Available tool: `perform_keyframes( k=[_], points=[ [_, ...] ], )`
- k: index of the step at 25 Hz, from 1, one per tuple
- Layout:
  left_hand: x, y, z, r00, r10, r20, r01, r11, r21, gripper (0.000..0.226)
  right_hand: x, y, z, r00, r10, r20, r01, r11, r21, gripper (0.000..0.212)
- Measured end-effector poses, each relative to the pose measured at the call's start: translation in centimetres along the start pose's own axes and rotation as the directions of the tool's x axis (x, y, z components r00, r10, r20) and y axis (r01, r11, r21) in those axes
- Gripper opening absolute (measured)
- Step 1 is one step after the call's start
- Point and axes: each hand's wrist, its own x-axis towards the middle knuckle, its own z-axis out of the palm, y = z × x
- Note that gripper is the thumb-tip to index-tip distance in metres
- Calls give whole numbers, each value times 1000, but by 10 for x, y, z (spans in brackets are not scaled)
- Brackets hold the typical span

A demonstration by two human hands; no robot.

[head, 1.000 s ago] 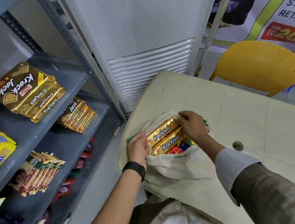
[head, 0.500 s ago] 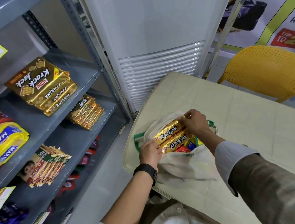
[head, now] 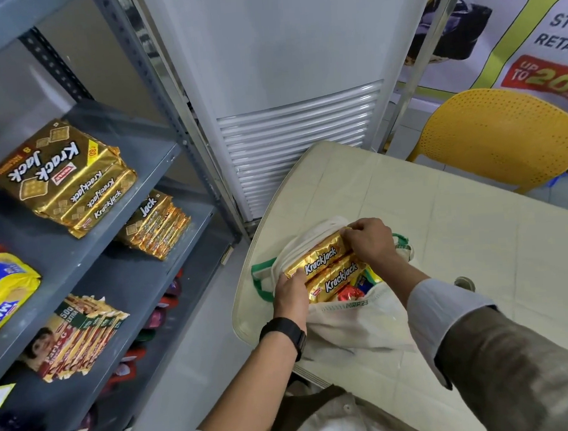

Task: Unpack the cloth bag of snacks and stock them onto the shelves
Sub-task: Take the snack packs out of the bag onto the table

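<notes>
A gold Krackjack pack (head: 316, 257) is gripped at its two ends, the left hand (head: 290, 291) closed on the near end and the right hand (head: 367, 237) pinching the far end. It is held over the open bag (head: 355, 322), which lies at the table's (head: 484, 267) left edge, beside the shelves (head: 117, 279)

Two gold foil Krackjack biscuit packs (head: 327, 266) show in one white cloth bag (head: 356, 325) at the cream tabletop's (head: 484, 267) left edge. Grey metal shelves (head: 85, 251) carry two stacks of gold Krackjack multipacks (head: 65, 178). One yellow perforated plastic chair (head: 504, 136) stands behind.
</notes>
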Motion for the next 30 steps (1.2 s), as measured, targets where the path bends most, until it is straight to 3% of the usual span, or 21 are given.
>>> perform_keyframes(
  k=[4, 7, 9, 12, 15, 18, 22, 27, 30],
  points=[
    [-21, 2, -7, 984, 100, 148, -113, 991, 78, 70, -30, -6, -30, 986, -1, -169, 15, 996, 85, 36],
    [-53, 1, -5, 948, 215, 232, -228, 973, 29, 25, -53, 18, -66, 975, 70, -210, -17, 969, 248, 36],
    [-76, -6, 1, 927, 240, 288, -238, 970, -45, 25, -70, 41, -87, 972, 142, -187, -51, 905, 423, 34],
    [-104, -27, 22, 926, 227, 303, -211, 974, -86, 33, -92, 82, -113, 968, 184, -170, -62, 834, 548, 33],
    [-124, -47, 62, 941, 162, 297, -141, 986, -91, 18, -107, 127, -149, 965, 184, -188, -35, 797, 603, 34],
    [-141, -72, 122, 955, 109, 275, -92, 993, -73, 19, -119, 181, -198, 973, 143, -179, 9, 758, 653, 24],
    [-154, -122, 213, 939, 33, 343, -57, 996, 61, 25, -132, 275, -258, 965, 180, -189, -11, 752, 659, 24],
    [-150, -166, 347, 883, -32, 469, -98, 963, 250, 22, -136, 401, -315, 844, 455, -285, -152, 711, 686, 20],
    [-137, -185, 426, 835, -54, 547, -210, 888, 408, 49, -127, 455, -341, 724, 624, -295, -218, 612, 760, 19]
  ],
)
